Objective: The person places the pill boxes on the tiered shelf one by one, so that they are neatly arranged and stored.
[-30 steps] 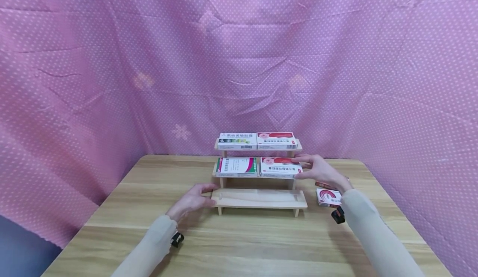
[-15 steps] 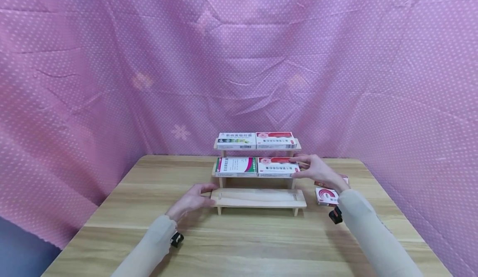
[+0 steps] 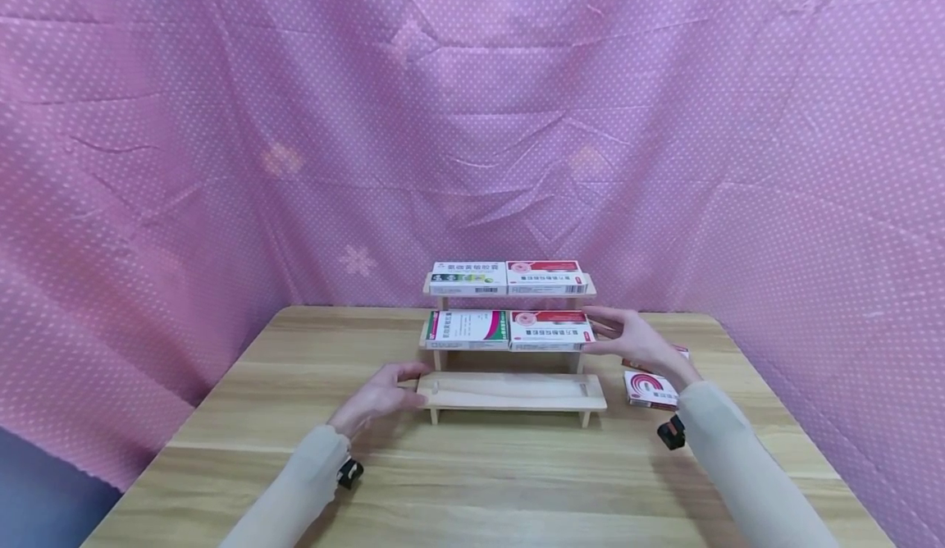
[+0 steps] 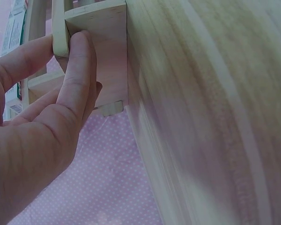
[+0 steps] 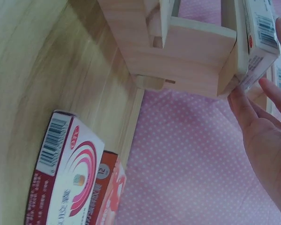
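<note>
A three-tier wooden display stand [image 3: 509, 392] stands mid-table. My left hand [image 3: 382, 396] grips the left end of its lowest tier, thumb and fingers on either side of the board in the left wrist view. At the right end of the middle tier, my right hand [image 3: 627, 341] has its fingers fairly straight, fingertips right at the end of a red-and-white medicine box [image 3: 552, 331] and the shelf edge [image 5: 234, 77]. Left of that box lies a green-and-white medicine box [image 3: 468, 328]. The top tier carries a white medicine box [image 3: 468, 278] and another red-and-white box [image 3: 546, 277].
Right of the stand, a white medicine box with red arcs [image 5: 79, 173] lies on the wooden table [image 3: 472, 482]. Behind it is an orange-red box [image 5: 107, 187], partly hidden by the right arm in the head view. A pink dotted cloth [image 3: 472, 121] hangs behind the table.
The red-and-white box on the middle tier has slid slightly left against the green-and-white box. My right hand moved left with it, then back right a little. My left hand stays put.
</note>
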A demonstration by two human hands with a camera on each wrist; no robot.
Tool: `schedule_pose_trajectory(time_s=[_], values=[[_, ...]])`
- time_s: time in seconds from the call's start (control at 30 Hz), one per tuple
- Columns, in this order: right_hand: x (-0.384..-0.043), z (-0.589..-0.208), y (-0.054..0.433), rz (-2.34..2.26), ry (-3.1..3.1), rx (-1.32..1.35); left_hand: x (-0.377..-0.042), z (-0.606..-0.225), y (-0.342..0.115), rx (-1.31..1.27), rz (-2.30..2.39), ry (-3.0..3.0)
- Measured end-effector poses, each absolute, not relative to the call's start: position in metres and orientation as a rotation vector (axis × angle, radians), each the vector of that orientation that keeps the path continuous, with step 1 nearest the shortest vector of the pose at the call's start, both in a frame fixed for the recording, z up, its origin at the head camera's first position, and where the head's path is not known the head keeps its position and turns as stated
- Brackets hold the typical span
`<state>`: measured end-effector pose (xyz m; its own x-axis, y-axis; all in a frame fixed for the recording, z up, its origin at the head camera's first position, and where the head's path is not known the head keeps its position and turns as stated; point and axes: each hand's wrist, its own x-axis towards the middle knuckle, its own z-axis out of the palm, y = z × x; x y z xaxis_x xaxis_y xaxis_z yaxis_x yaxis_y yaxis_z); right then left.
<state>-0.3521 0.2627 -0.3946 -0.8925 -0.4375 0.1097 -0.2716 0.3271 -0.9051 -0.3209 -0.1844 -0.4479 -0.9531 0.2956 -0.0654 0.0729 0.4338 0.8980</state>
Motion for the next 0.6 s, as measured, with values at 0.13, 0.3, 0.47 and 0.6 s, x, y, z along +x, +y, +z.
schedule_pose_trajectory(time_s=[0.13,0.3,0.47,0.6], values=[[-0.348,-0.399,0.27,-1.657,2.41,-0.647,-0.32,-0.449,-0.185,0.323,1.571,2.409],[-0.344,-0.405,0.282,-1.612,2.485,-0.602,-0.32,-0.453,-0.19,0.352,1.607,2.334],[-0.339,-0.414,0.296,-1.608,2.498,-0.609,-0.318,-0.457,-0.193,0.377,1.617,2.325],[-0.336,-0.42,0.309,-1.608,2.479,-0.646,-0.318,-0.456,-0.192,0.379,1.619,2.316]])
